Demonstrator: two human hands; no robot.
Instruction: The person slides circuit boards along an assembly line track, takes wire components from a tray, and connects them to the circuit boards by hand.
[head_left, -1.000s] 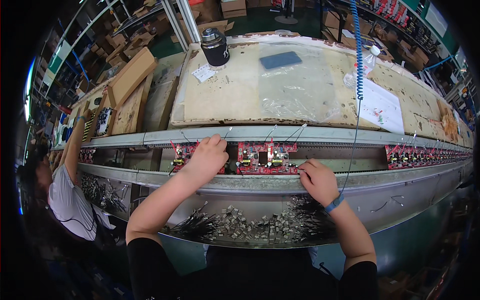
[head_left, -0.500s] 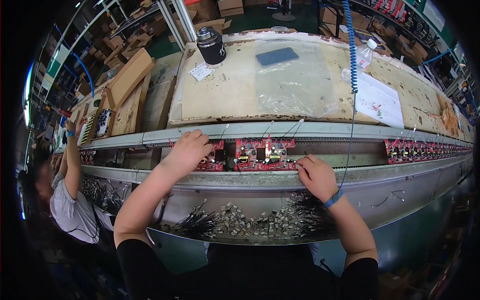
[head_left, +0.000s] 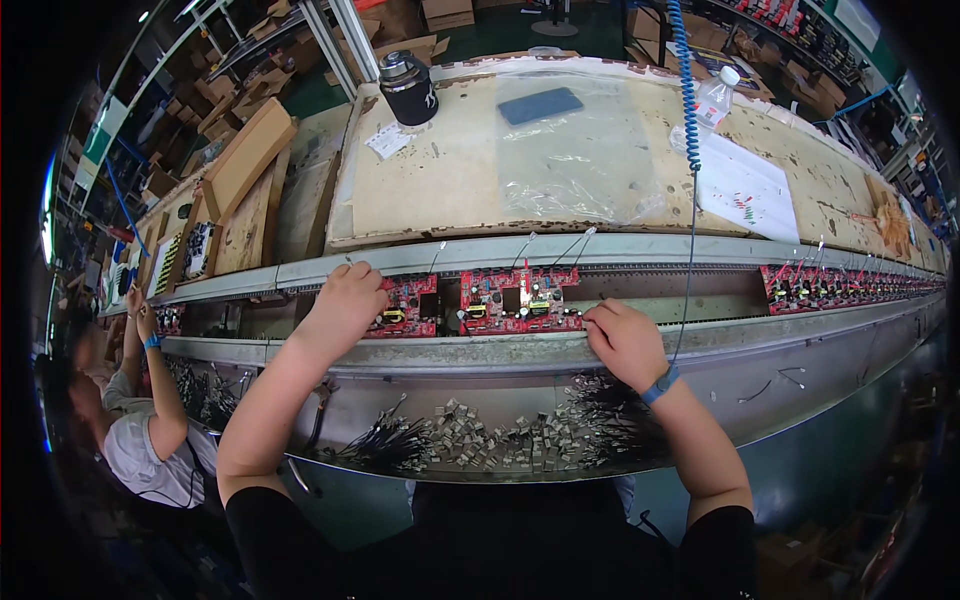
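Red circuit boards (head_left: 505, 303) lie in the rail track in front of me, with small yellow and black parts on them. My left hand (head_left: 345, 305) is over the left end of the left board (head_left: 408, 306), its fingers curled together and their tips hidden behind the hand. At the right edge of the middle boards, my right hand (head_left: 625, 340) has its thumb and fingers closed on the board's edge. Thin wires with pale ends (head_left: 585, 235) stand up behind the boards.
A trough below the rail holds white connectors (head_left: 490, 440) and black wires (head_left: 390, 440). More red boards (head_left: 850, 288) line the track at right. A flask (head_left: 408, 90), a phone (head_left: 540, 106) and a bottle (head_left: 716, 98) stand or lie beyond. A coiled blue hose (head_left: 686, 90) hangs down. A co-worker (head_left: 150, 450) sits left.
My left hand has shifted left, uncovering more of the left board. My right hand stays at the boards' right edge. The co-worker's hands have come lower and together.
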